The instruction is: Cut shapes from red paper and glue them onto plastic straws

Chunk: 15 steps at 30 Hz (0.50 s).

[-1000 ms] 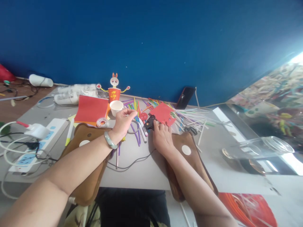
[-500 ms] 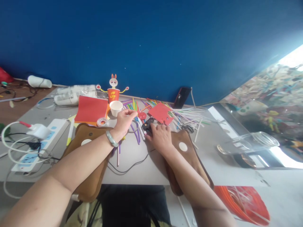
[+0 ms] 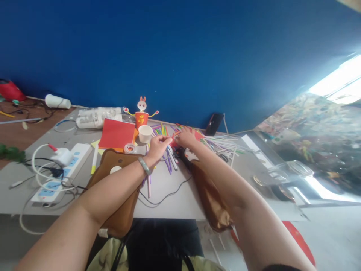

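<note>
My left hand [image 3: 158, 149], with a bangle at the wrist, is pinched at the fingertips; whatever lies between them is too small to make out. It hovers beside a plain white paper cup [image 3: 145, 134]. Reaching farther out, my right hand [image 3: 186, 138] has its fingers stretched over a sheet of red paper [image 3: 199, 136] and the edge of the straw pile. Below that hand lies a black corded tool [image 3: 182, 155], partly covered by the forearm. Several purple straws [image 3: 168, 162] lie between the hands. Behind the white cup stands a red cup with a rabbit figure [image 3: 141, 119].
Red sheets [image 3: 117, 133] and a tape roll [image 3: 130, 148] lie at left, near a power strip [image 3: 63, 171]. Two brown pads [image 3: 120, 214] rest under my forearms. A phone [image 3: 214, 124] leans on the wall; a clear jar [image 3: 293, 170] stands right.
My right hand has left the black tool and moved forward over the red paper. My left hand stays pinched near the white cup. The whole view has shifted slightly.
</note>
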Tool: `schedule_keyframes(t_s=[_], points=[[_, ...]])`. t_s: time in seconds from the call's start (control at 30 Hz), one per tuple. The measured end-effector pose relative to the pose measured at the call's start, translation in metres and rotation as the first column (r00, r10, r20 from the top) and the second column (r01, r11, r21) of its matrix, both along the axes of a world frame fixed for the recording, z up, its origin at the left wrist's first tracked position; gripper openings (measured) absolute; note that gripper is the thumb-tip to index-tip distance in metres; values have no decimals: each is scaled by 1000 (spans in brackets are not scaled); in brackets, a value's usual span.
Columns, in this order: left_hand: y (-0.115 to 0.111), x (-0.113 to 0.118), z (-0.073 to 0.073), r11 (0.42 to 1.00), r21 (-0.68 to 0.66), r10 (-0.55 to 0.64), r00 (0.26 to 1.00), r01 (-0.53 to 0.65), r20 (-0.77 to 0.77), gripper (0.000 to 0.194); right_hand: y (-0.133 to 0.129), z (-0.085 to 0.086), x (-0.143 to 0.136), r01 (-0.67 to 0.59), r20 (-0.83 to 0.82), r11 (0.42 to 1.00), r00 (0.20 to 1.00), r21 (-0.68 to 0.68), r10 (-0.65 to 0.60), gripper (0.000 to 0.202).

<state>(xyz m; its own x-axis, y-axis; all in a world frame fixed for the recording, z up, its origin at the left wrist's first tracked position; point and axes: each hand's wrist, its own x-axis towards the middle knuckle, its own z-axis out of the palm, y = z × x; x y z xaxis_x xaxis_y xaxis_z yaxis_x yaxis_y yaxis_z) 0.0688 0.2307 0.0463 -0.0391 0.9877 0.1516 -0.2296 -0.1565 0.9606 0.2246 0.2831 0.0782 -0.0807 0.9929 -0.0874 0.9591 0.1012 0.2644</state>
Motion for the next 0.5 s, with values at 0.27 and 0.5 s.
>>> schedule_keyframes(t_s=[0.27,0.5], points=[[0,3,-1,1000,14,-27,999,27,24,11,14,2,-9,-17,-133,994,991,-104,3,19],[-2,0,3,992,114,-55,998,54,4,10,7,50,10,-134,-349,982,934,-131,81,19]])
